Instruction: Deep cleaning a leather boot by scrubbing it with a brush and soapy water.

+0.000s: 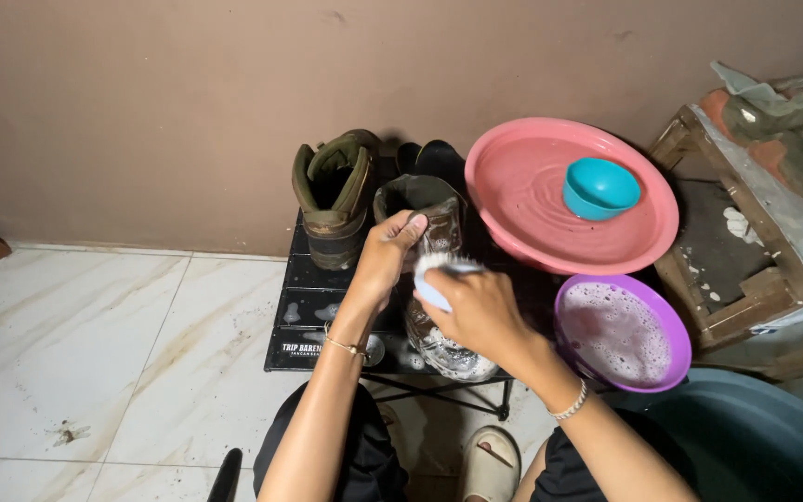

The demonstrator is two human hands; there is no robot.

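Soapy boot (439, 325) lies on a small black folding table (304, 311), its collar pinched by the left hand (385, 256), fingers closed over the rim of the opening. The right hand (480, 311) is wrapped tight around a white scrub brush (434, 279), pressed on the boot just below that pinch. It looks bulky and fairly heavy, stiff at the sole but soft at the collar, and slick with foam, so the rim where the left hand grips seems the surest hold. Beyond the left hand's hold, a second, olive boot (335, 195) stands upright against the wall. To the right of the brush hand sit a purple basin of suds (622, 333) and a pink basin (550, 200) holding a teal bowl (598, 188). Most of the brush is hidden in the palm, the boot's middle is covered by both hands, and the dark tub (745, 437) at lower right is cut off.
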